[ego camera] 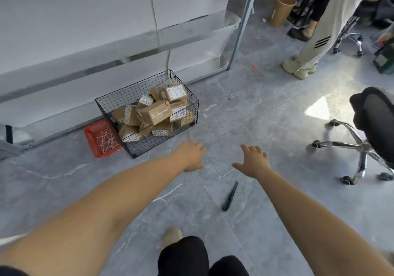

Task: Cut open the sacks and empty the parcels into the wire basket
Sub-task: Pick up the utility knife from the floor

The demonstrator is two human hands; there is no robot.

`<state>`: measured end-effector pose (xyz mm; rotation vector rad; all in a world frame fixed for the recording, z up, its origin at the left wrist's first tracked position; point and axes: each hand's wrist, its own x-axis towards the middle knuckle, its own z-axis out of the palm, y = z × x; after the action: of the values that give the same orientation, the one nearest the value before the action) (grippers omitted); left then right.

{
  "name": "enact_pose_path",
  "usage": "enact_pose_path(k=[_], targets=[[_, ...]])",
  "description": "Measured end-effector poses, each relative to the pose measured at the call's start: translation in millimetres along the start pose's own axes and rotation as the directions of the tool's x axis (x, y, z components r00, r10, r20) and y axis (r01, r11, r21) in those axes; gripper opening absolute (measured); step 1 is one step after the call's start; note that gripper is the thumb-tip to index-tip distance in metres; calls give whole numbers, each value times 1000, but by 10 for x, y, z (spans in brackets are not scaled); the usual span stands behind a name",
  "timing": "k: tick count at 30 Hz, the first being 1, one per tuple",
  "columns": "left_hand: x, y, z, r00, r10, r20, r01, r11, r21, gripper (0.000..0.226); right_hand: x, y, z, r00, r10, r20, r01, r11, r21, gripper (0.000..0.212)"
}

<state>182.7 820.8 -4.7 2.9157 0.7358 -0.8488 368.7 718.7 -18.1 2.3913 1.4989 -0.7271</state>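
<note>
A black wire basket (193,102) stands on the grey floor by the white wall, piled with several brown cardboard parcels (156,112). A dark green knife (229,196) lies on the floor in front of me, below my right hand. My left hand (190,156) reaches forward, fingers loosely curled, holding nothing, just in front of the basket. My right hand (253,161) is stretched out with spread fingers, also holding nothing. No sack is in view.
A red plastic tray (90,136) with cut white zip ties sits left of the basket. A black office chair (372,124) with chrome legs stands at the right. Another person's legs (313,39) are at the back right, beside a brown paper bin (281,9).
</note>
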Motion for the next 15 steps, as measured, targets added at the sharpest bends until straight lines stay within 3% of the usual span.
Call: enact_pose_path(k=[6,15], targets=[[899,658,1372,992,71,108,-79,994,71,61,477,680,1536,990,104,90,-107,994,23,75],[2671,1496,3179,964,256,72,-256,967,-10,58,1845,1337,3801,976,171,132,-182,980,77,75]])
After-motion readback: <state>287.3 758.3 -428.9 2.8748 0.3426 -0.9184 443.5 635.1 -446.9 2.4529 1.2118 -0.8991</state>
